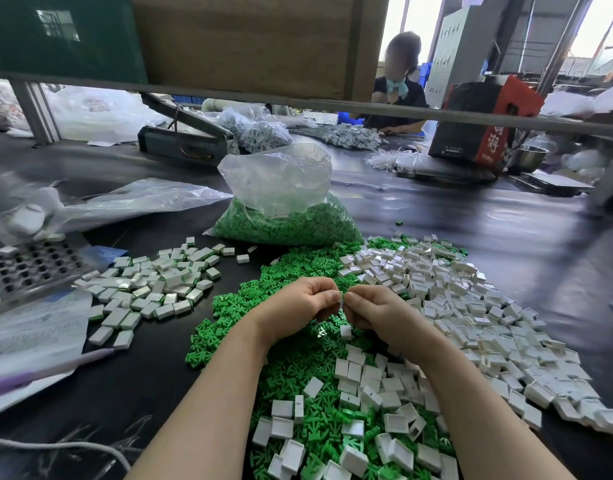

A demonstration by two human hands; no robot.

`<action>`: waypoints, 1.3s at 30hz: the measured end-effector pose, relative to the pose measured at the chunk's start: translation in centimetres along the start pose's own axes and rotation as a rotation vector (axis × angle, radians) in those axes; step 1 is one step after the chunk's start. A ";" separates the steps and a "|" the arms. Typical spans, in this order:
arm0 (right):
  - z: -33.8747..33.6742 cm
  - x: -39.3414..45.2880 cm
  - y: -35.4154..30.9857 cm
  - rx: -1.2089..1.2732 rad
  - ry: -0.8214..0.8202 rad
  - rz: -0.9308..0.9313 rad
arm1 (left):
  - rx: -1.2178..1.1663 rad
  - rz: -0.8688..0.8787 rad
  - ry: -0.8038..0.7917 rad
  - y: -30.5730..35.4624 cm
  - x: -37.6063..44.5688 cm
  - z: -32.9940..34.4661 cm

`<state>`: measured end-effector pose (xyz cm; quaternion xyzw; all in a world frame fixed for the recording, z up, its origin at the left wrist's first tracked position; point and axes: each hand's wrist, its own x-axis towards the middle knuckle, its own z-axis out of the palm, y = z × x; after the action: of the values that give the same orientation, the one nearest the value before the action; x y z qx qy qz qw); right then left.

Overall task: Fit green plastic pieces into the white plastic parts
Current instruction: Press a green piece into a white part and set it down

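Observation:
My left hand [300, 301] and my right hand [371, 311] meet above a heap of loose green plastic pieces [291, 368]. Between the fingertips of both hands sits one small white plastic part [341, 295], pinched from each side; most of it is hidden by my fingers. Whether a green piece is in it I cannot tell. Empty white parts [478, 327] lie in a wide pile to the right and spill over the green heap in front. A separate group of white parts [149, 289] lies on the left.
A clear bag of green pieces [284, 216] stands behind the heap. A metal tray with holes [35, 268], papers and a purple pen [48, 370] lie at the left. Another person works at the far side, near a red and black box [478, 123].

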<state>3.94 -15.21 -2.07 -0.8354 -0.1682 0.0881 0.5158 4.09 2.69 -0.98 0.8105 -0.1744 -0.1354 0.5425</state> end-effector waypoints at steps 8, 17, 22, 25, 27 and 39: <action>-0.6 -0.5 -0.5 -0.015 -0.099 0.019 | -0.103 -0.026 -0.081 -0.1 0.0 0.1; -0.8 -0.6 -0.4 -0.096 -0.137 0.022 | -0.023 -0.060 -0.117 -0.1 -0.1 -0.2; -0.6 -0.5 -0.3 -0.118 -0.131 0.024 | 0.038 -0.062 -0.116 0.1 -0.1 -0.3; -0.6 -0.4 -0.1 -0.113 -0.118 0.028 | 0.030 -0.063 -0.109 0.1 -0.2 -0.2; -0.5 -0.4 0.0 -0.114 -0.107 0.032 | 0.027 -0.066 -0.097 0.2 -0.3 -0.2; -0.5 -0.4 0.1 -0.098 -0.103 0.033 | 0.081 -0.052 -0.091 0.8 -0.4 -0.1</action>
<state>3.78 -15.83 -1.95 -0.8567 -0.1849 0.1311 0.4634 3.70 2.69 -0.19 0.8290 -0.1831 -0.1788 0.4972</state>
